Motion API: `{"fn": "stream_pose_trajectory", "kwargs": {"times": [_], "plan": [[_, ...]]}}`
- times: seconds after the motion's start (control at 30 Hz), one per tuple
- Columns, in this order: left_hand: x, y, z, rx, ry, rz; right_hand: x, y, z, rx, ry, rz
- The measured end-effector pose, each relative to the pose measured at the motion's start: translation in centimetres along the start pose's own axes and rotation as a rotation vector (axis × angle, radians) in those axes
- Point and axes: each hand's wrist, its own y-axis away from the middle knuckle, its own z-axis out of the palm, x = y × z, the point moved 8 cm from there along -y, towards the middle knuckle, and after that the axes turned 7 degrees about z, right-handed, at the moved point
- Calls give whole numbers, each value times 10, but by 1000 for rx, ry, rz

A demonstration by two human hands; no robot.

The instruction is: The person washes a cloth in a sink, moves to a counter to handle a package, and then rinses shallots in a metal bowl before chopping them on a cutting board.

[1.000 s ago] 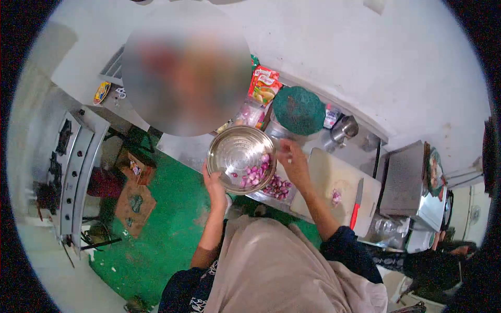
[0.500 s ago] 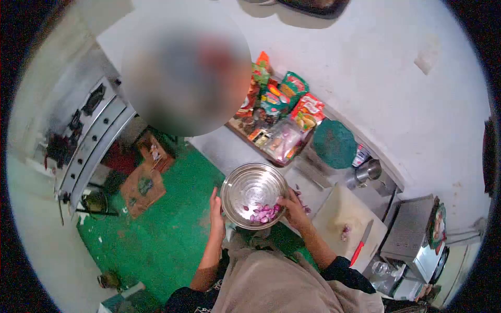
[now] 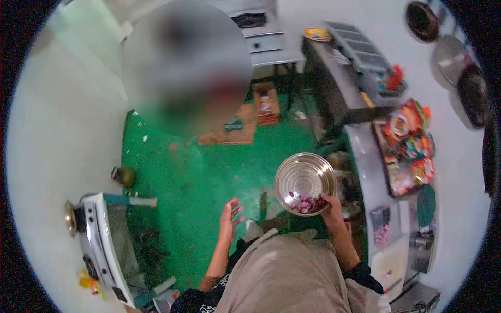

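Note:
A shiny steel bowl (image 3: 302, 173) hangs over the green floor in front of me, tilted slightly so its inside shows. Peeled purple shallots (image 3: 308, 204) lie gathered along its near side. My right hand (image 3: 334, 208) grips the bowl by its right rim, thumb on the inner edge. Apart from the bowl, to its left, my left hand (image 3: 230, 221) is raised with fingers spread and nothing in it.
Along the right runs a steel counter (image 3: 360, 143) bearing a tray of food packets (image 3: 409, 151), more shallots (image 3: 382, 235) and a pale cutting board (image 3: 392, 258). Cardboard (image 3: 240, 130) lies on the floor ahead. A stove (image 3: 99, 235) stands at left. A round blur hides the upper left.
My view has swung left, away from the counter. The left hand has come off the bowl's side; the right hand alone carries the bowl, now over the floor.

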Motion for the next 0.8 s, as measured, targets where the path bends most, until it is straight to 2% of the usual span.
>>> {"fn": "stream_pose_trajectory", "kwargs": {"times": [0.1, 0.23, 0.33, 0.4, 0.47, 0.63, 0.8], "plan": [[6, 16, -131, 243, 8, -55, 64, -44, 60, -17, 40, 80], [52, 29, -252, 435, 65, 4, 116, -74, 206, -106, -1, 147], [81, 17, -299, 534, 112, 63, 144, -95, 293, -193, 75, 274], [102, -15, -325, 539, 154, 107, 154, -110, 361, -265, 117, 290], [123, -52, -344, 533, 181, 146, 184, -155, 392, -303, 234, 296], [184, -131, -434, 522, 248, 247, 267, -198, 546, -456, 371, 377], [207, -160, -538, 713, 339, 261, 320, -231, 711, -657, 395, 553]]}}
